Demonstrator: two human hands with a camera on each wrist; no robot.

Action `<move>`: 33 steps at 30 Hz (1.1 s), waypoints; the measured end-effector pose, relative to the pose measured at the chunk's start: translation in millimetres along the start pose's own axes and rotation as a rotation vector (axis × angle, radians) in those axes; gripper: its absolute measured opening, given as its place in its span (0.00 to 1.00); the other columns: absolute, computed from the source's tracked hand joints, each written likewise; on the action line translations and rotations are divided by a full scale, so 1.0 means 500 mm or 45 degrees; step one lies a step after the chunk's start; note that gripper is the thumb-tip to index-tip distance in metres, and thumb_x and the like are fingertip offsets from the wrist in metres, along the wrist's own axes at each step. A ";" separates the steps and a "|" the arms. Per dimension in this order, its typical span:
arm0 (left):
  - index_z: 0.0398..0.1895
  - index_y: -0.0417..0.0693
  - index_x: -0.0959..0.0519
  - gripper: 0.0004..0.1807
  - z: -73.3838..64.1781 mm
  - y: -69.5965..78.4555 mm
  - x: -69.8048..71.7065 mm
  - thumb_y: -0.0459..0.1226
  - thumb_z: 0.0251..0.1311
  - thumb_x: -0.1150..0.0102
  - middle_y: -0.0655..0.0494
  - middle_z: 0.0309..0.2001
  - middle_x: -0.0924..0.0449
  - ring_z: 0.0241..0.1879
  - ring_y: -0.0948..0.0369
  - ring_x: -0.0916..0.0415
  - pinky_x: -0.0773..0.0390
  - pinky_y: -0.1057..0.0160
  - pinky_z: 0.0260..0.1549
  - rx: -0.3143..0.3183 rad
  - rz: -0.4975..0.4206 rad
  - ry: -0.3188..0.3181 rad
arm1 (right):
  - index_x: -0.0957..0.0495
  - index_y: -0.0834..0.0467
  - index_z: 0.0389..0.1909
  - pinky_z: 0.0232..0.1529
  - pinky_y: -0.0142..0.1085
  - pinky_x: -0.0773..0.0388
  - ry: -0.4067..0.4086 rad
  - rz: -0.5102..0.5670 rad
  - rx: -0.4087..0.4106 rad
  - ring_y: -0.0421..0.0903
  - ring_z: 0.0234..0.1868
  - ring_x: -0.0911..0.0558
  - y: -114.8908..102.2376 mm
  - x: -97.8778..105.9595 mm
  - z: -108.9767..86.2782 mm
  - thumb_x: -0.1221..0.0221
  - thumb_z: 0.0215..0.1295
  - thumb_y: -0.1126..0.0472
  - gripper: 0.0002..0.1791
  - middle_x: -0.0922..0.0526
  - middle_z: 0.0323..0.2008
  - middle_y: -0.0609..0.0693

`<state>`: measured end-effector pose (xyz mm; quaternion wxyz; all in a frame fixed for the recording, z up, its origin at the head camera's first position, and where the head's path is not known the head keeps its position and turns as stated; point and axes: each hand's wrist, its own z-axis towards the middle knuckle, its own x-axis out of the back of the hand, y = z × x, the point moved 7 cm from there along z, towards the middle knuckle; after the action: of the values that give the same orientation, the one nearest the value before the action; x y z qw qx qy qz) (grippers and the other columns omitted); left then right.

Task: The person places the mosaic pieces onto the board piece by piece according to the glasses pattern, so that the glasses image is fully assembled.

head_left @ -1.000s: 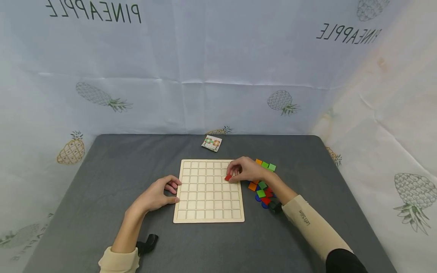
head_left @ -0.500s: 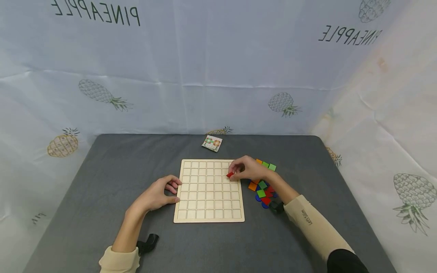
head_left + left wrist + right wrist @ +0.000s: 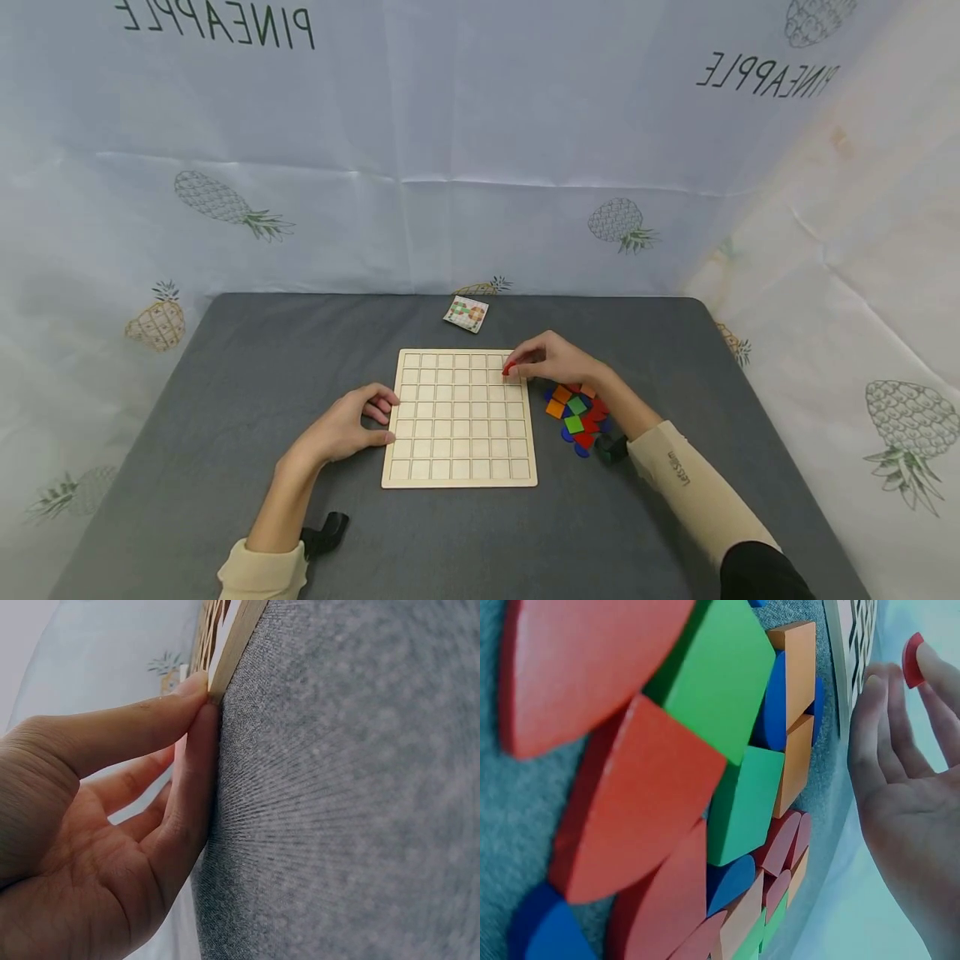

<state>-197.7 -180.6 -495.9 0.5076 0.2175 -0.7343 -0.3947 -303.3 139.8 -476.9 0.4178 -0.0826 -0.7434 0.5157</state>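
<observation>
A pale wooden board, marked with a grid of squares, lies mid-table. My left hand holds its left edge, with the thumb and a fingertip against the rim in the left wrist view. Over the far right corner of the board, my right hand pinches a small red block between thumb and finger. The right wrist view gives that red block a curved side, and it is clear of the board there. Part of the board's corner is hidden by the right hand.
Right of the board, under my right forearm, spreads a pile of coloured blocks, red, green, orange and blue, some with rounded sides. A small printed card lies beyond the board, near the far edge of the grey table.
My right hand has moved away from me with the red block, toward the board's far right corner. It now covers the green blocks at the pile's far end. The left hand stays put.
</observation>
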 end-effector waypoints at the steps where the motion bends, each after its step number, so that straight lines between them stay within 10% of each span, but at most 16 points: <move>1: 0.58 0.40 0.21 0.25 0.000 0.000 0.001 0.29 0.59 0.21 0.48 0.50 0.20 0.47 0.58 0.22 0.18 0.61 0.48 -0.001 -0.003 0.000 | 0.12 0.62 0.56 0.48 0.35 0.11 -0.008 0.009 -0.003 0.52 0.48 0.10 0.000 0.000 0.001 0.37 0.79 0.64 0.12 0.09 0.54 0.62; 33: 0.59 0.40 0.21 0.25 -0.004 0.005 0.005 0.30 0.60 0.21 0.48 0.50 0.21 0.48 0.58 0.22 0.18 0.62 0.48 -0.007 -0.010 -0.011 | 0.09 0.55 0.55 0.40 0.31 0.18 0.039 -0.161 -0.013 0.41 0.38 0.15 0.018 -0.006 0.012 0.35 0.79 0.58 0.11 0.07 0.51 0.54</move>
<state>-196.6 -181.9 -492.0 0.5034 0.2172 -0.7347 -0.3995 -308.3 137.9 -486.6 0.4605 -0.0453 -0.7432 0.4832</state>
